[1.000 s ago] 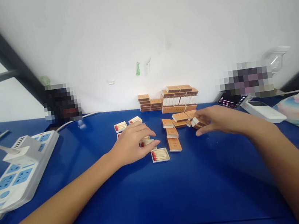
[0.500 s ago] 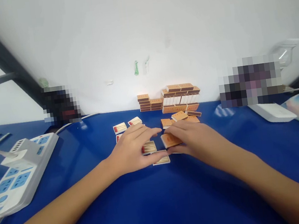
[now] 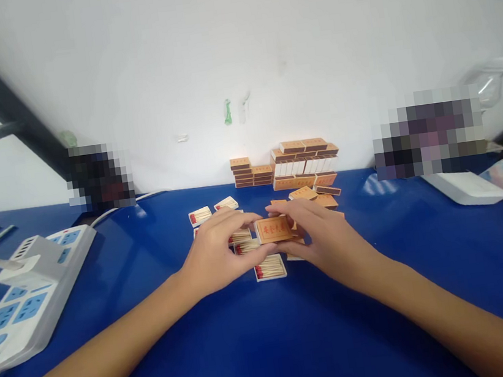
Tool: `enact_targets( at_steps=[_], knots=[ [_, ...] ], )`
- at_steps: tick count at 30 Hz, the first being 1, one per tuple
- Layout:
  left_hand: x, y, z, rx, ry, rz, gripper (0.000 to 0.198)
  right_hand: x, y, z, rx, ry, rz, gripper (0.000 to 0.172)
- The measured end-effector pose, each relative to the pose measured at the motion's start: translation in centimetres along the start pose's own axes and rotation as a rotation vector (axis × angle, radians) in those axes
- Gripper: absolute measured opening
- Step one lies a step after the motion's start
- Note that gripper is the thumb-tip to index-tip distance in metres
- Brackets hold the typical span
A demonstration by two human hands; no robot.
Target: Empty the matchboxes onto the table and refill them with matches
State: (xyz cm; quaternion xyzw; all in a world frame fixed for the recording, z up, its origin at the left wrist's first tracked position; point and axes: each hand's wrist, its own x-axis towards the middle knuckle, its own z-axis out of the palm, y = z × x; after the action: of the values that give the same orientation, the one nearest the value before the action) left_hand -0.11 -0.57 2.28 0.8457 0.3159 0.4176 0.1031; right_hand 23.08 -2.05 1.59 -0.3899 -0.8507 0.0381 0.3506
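Note:
An orange matchbox with red lettering is raised over the table between my hands. My right hand grips its right end between thumb and fingers. On its left end, the thumb and fingertips of my left hand are closed as well. Below and to the left lie several white matchbox trays full of red-tipped matches, the nearest a tray in front of my left thumb. Some trays are partly hidden by my left hand. Beyond my right hand lies a loose group of orange matchbox covers.
Matchboxes are stacked against the wall in a tall stack and a lower stack. A white power strip with a plugged-in adapter lies left on the blue table. A white flat device is at right.
The matchbox in my right hand has moved left and turned its printed face toward me. My left hand has closed on its left end, uncovering the nearest tray of matches.

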Motion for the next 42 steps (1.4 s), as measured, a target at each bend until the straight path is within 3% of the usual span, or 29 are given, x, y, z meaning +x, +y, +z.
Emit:
enact_targets(
  at_steps=[5, 9, 13, 15, 19, 21, 25, 30, 32, 37, 42],
  knots=[
    [0.3, 0.1, -0.2, -0.107, -0.053, -0.162, 0.029, 0.4, -0.4, -0.5, 0.175, -0.008, 0.161, 0.039],
    [0.5, -0.1, -0.4, -0.156, -0.029, -0.187, 0.025, 0.9, -1.1, -0.5, 0.425, 0.024, 0.284, 0.042],
    [0.6, -0.4, -0.4, -0.086, 0.132, -0.19, 0.03, 1.1, -1.7, 0.2, 0.737, 0.362, 0.484, 0.038],
    [0.5, -0.4, -0.3, -0.056, 0.181, -0.179, 0.032, 1.1, -2.2, 0.3, 0.834, 0.431, 0.577, 0.037],
    [0.4, 0.1, -0.2, -0.04, 0.158, -0.108, 0.031, 1.0, -3.5, 0.3, 0.991, 0.076, 0.566, 0.04],
    [0.4, 0.2, -0.2, -0.037, 0.14, -0.085, 0.029, 0.9, -3.6, 0.3, 0.999, 0.056, 0.577, 0.04],
    [0.5, 0.1, -0.3, 0.0, 0.137, -0.072, 0.029, 0.8, -3.3, 0.3, 0.981, 0.25, 0.68, 0.036],
    [0.3, -0.3, -0.1, 0.071, 0.135, 0.053, 0.033, 0.8, -3.3, 0.3, 0.976, 0.029, 0.67, 0.041],
    [0.1, -0.4, 0.1, 0.093, 0.145, 0.08, 0.037, 0.8, -3.1, 0.3, 0.935, 0.005, 0.676, 0.041],
    [0.1, -0.5, 0.1, 0.139, 0.178, 0.077, 0.038, 0.8, -1.9, -0.1, 0.857, 0.127, 0.701, 0.04],
    [0.3, -0.6, -0.4, 0.134, 0.187, -0.011, 0.037, 1.6, 0.3, -1.3, 0.762, 0.279, 0.697, 0.037]
  ],
)
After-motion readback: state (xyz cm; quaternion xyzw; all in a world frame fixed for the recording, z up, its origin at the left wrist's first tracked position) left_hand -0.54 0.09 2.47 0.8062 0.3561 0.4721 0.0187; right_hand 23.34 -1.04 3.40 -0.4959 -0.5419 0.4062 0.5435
